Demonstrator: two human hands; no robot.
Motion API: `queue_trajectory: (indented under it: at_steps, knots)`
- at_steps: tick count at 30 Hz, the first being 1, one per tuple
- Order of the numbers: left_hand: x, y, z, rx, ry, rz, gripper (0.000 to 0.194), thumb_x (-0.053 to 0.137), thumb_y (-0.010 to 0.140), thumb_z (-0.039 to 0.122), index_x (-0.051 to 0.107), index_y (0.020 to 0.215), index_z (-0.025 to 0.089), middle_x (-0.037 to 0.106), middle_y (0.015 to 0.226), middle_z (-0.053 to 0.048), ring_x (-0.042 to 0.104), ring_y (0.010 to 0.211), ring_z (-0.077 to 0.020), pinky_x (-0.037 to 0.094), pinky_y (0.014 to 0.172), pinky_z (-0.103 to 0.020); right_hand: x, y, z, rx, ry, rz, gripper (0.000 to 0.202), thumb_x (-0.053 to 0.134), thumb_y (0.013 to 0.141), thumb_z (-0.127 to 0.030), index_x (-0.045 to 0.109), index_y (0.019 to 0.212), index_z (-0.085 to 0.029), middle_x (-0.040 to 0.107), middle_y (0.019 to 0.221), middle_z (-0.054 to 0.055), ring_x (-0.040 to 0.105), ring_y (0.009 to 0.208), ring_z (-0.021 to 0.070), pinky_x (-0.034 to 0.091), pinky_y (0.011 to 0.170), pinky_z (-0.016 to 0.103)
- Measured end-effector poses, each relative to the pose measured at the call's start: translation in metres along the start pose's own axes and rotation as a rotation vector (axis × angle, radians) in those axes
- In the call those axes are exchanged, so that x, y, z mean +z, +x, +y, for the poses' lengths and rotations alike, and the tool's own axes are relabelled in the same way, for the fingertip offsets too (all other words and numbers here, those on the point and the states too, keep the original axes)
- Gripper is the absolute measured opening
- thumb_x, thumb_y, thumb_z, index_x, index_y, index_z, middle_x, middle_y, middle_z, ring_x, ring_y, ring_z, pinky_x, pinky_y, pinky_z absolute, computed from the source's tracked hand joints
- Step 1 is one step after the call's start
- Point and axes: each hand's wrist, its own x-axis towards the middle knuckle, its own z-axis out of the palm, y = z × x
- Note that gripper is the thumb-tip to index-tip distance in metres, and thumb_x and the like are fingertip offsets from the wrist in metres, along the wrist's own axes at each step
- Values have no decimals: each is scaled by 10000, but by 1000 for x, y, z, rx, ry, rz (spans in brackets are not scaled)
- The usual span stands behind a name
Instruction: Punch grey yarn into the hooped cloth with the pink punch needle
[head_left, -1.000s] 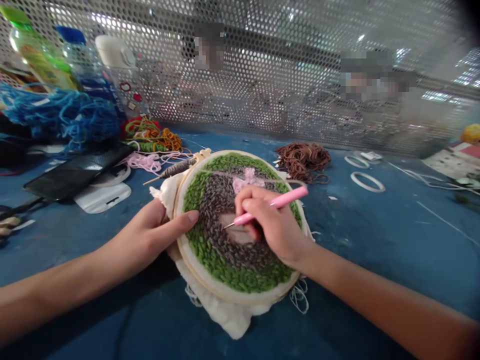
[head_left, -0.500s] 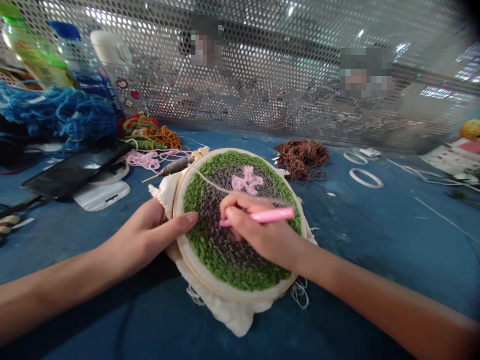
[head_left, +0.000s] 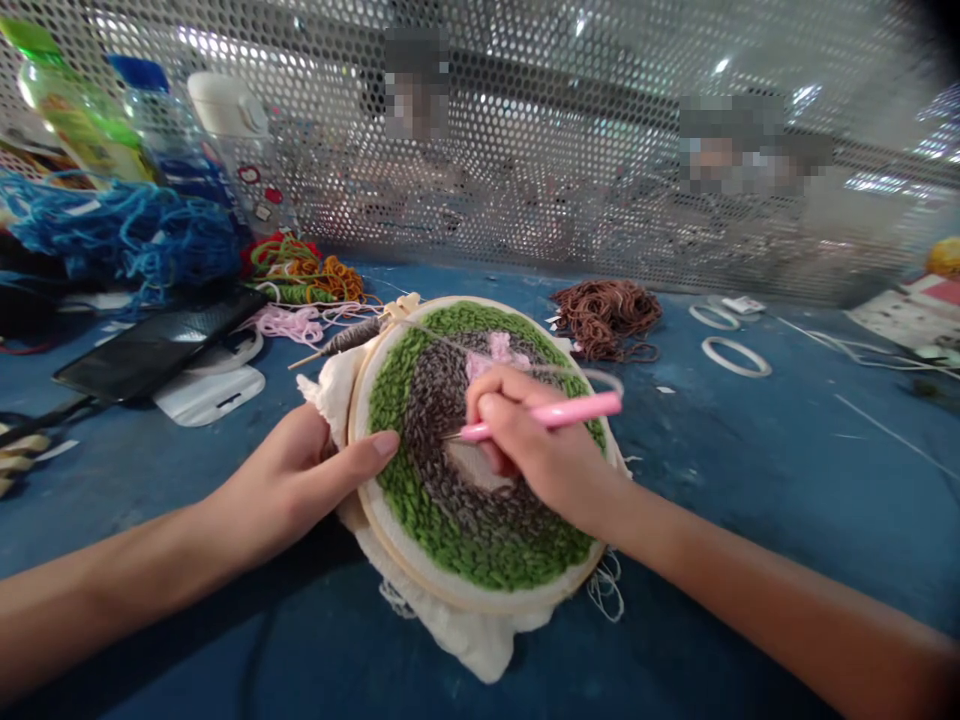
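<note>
A round embroidery hoop [head_left: 363,400] stretches white cloth covered with looped yarn: a green outer ring, a grey-brown ring and a pink patch [head_left: 491,355]. Bare cloth [head_left: 476,467] shows near the middle. My left hand [head_left: 311,460] grips the hoop's left rim, thumb on top and the other fingers hidden underneath. Between the closed fingers of my right hand [head_left: 536,440] is a pink punch needle [head_left: 577,411], slanted, its metal tip at the grey-brown loops beside the bare cloth. Grey yarn [head_left: 551,372] trails from the back of its handle across the hoop.
Beyond the hoop lie a brown yarn bundle [head_left: 607,315], white rings [head_left: 736,356] and a grey yarn spool [head_left: 352,337]. At left are a black phone [head_left: 161,342], blue yarn [head_left: 127,235] and several bottles [head_left: 142,110]. A perforated metal panel [head_left: 495,200] stands behind.
My right hand has moved slightly right and up with the punch needle, whose metal tip now shows. Bare cloth has come into view beneath the hand.
</note>
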Motion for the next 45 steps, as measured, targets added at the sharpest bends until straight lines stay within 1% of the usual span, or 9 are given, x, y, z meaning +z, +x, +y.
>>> queue_trajectory:
  at_steps: [4,11,14,20,24,27,34,40,45]
  knots:
    - [-1,1,-1,0,31,-14,184,770,759,283,766,921,196,814,813,-17,759,769,-256,611,611,-220,1,1,-2,-38,-186,-118,116,532,915,-270,587,830,-213,548,639,-44,480,565,97,349,538,236]
    - [4,-3,6,-90,20,50,275,785,737,352,759,952,182,821,872,-52,762,745,-271,625,639,-268,-10,9,14,125,384,206,196,448,872,-268,522,697,-220,416,385,-84,297,328,76,189,351,217]
    - [5,-4,7,-92,18,57,264,785,728,359,764,924,183,818,844,-50,763,772,-286,623,632,-270,-7,5,9,83,243,180,208,442,898,-263,525,713,-217,437,420,-79,338,365,80,247,388,220]
    - [4,-4,7,-90,62,66,208,777,737,342,767,876,187,799,751,-25,736,692,-240,604,618,-240,1,2,-2,-49,-198,-89,140,523,931,-284,590,832,-211,567,662,-39,499,588,103,361,561,247]
    - [4,-4,6,-97,31,52,260,777,734,373,760,904,176,811,809,-56,746,723,-279,613,609,-272,-6,6,6,40,167,131,223,440,908,-261,533,711,-212,453,459,-68,371,410,91,273,431,235]
    - [3,-2,4,-88,9,49,315,780,738,356,746,1005,191,817,874,-51,749,725,-277,629,651,-295,-8,6,8,54,200,238,225,427,877,-220,518,671,-213,392,418,-78,314,390,88,244,425,239]
    - [-3,1,-1,-38,91,-70,168,738,784,329,778,882,200,806,800,-32,743,731,-257,625,647,-265,-2,0,0,-73,-256,-47,144,519,915,-245,586,792,-213,554,634,-42,484,573,106,355,569,261]
    - [3,-2,5,-116,52,-11,217,757,769,351,784,913,191,822,874,-44,767,802,-280,635,654,-258,-13,5,11,36,278,331,215,456,848,-215,538,649,-212,373,413,-83,265,354,76,169,387,248]
    - [4,-3,6,-96,42,11,239,781,747,354,778,921,191,816,835,-29,762,773,-266,629,644,-250,-8,1,1,0,1,226,266,459,859,-214,498,596,-214,423,482,-51,362,432,91,284,447,252]
